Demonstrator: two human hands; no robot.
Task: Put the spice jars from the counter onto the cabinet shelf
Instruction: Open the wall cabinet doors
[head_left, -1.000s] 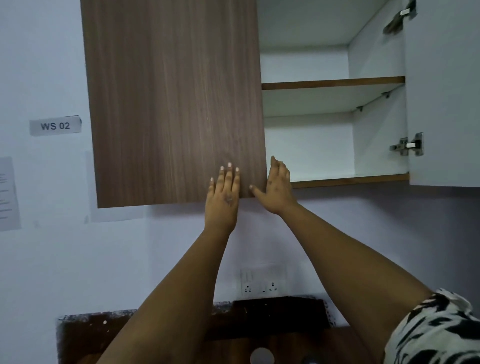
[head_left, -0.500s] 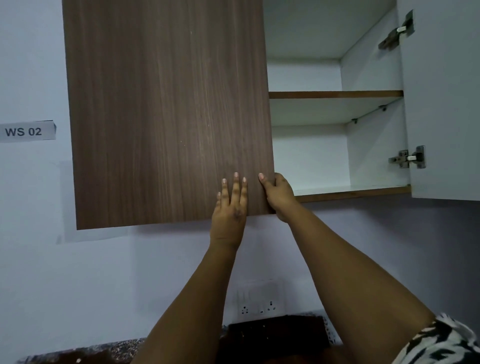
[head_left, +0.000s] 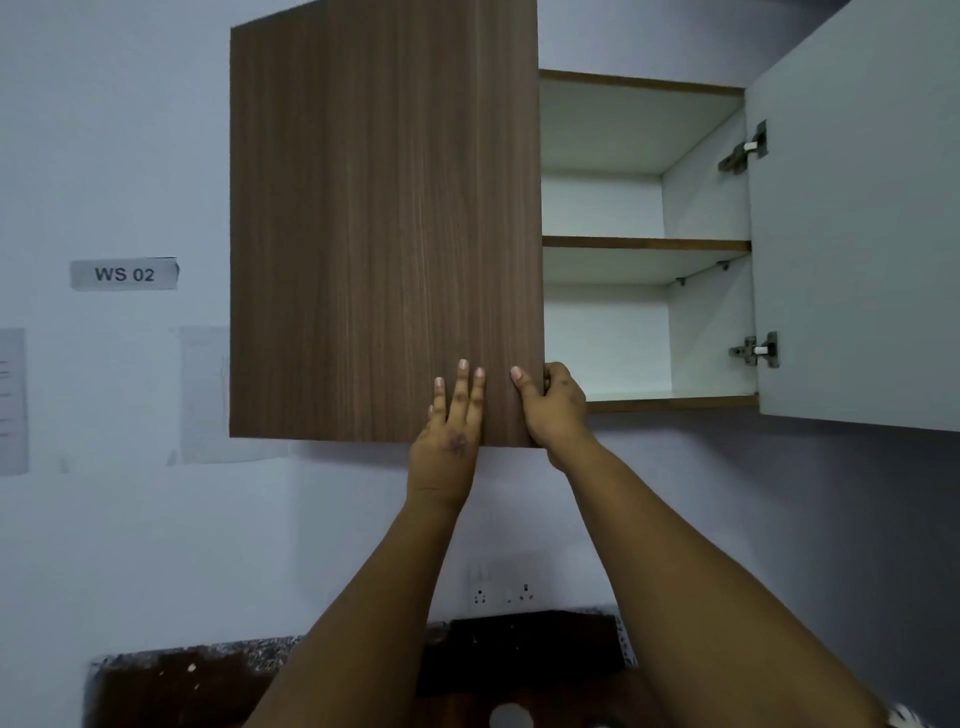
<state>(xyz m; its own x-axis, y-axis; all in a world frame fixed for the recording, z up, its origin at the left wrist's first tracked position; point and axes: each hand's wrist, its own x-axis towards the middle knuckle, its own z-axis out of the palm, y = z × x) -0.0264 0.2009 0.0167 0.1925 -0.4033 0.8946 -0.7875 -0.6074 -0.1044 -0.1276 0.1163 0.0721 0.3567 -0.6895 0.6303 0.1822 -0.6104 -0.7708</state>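
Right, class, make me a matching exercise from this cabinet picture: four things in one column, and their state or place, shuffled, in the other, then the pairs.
Things
1. left hand
2. right hand
3. right cabinet door
4. WS 02 label

States or places
A. swung wide open
B. stuck on the wall
C. flat against the brown door
D. gripping the brown door's edge

Pairs: 1-C, 2-D, 3-A, 4-B

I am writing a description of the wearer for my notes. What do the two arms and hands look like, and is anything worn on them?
Both forearms are bare. The left hand carries a small dark mark on its back. No rings, watch or bracelet show on it or on the right hand. A black-and-white patterned sleeve peeks in at the right arm's lower edge.
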